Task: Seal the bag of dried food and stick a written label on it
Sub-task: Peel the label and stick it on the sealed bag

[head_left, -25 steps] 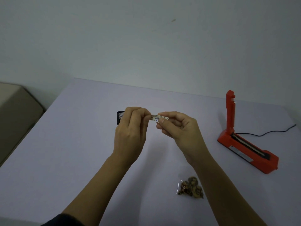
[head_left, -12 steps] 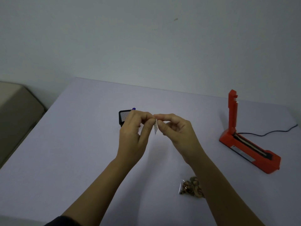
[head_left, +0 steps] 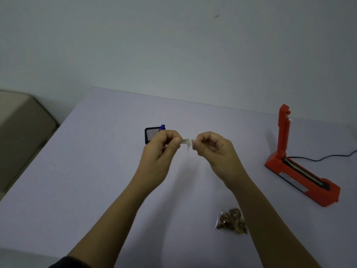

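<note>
Whitish label [head_left: 186, 142] pinched at both ends, left hand [head_left: 160, 149] and right hand [head_left: 214, 151] curled tight; bag [head_left: 230, 221] sits near table's [head_left: 96, 171] front edge.

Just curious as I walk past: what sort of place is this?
Likely a simple indoor packing desk: a pale table against a bare wall, a red heat sealer, and a small bag of dried food.

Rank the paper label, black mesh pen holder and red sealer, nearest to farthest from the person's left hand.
1. Paper label: pinched in the left hand, at its fingertips.
2. Black mesh pen holder: just behind the hand, on the table.
3. Red sealer: far right of the table.
</note>
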The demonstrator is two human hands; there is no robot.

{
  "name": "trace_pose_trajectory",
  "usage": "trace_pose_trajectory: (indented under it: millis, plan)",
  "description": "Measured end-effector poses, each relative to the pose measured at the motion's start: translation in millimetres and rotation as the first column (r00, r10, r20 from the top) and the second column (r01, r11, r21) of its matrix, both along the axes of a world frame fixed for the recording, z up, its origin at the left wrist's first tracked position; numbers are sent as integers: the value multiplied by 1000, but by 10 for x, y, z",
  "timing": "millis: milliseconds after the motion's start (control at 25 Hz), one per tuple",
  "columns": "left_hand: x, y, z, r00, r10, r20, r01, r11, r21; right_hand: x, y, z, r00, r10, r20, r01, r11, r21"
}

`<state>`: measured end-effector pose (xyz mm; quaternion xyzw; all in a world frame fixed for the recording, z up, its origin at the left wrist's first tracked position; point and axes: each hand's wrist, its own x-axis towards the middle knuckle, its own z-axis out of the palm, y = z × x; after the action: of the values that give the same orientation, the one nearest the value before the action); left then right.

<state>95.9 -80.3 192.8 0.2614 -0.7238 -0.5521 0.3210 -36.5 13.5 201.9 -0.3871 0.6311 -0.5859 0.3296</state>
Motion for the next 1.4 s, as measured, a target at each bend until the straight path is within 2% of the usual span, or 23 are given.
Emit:
trace_pose_trajectory:
  millis: [80,160,240,360,480,560,680,760,1000,1160,1240,1320,1400]
  plan:
    - [69,-162,8,996,-38,78,29,993,112,-93,-7,-79,1000,-6,-11,6,1000,22]
    - [151,-354,-49,977,-61,203,28,986,162,-208,-20,-216,999,6,-42,-2,994,113]
    - [248,-545,-200,946,-2,324,-59,982,180,-316,-45,-436,996,-17,-85,37,972,233]
    - [376,-701,-474,896,120,428,-232,947,221,-368,-166,-934,983,-76,-169,137,911,388]
    - [445,-684,-756,843,152,516,-328,906,269,-160,-435,-1530,979,36,-203,78,846,528]
    - [504,-633,-911,817,159,554,-371,880,295,3,-615,-1848,961,79,-264,95,806,584]
    - [578,-564,-1055,804,176,568,-408,859,310,124,-739,-2106,889,150,-432,167,772,613]
    - [575,-538,-1098,796,185,576,-420,854,306,145,-736,-2176,866,143,-479,194,787,586]
    - [40,-398,-1168,829,83,553,-310,891,331,-169,-178,-1906,888,-151,-434,338,854,396]
    - [-684,-11,-1327,850,-110,515,-129,905,406,-655,719,-1783,812,-399,-427,557,747,362]
    - [-1068,259,-1461,869,-182,461,-77,869,489,-862,1036,-1841,818,-456,-352,572,710,411]
    - [-1381,512,-1578,897,-242,371,-56,769,637,-1014,1139,-1950,862,-469,-191,498,715,491]
    - [-1650,731,-1721,910,-276,310,-44,680,732,-1183,1168,-2082,876,-472,-98,442,706,553]
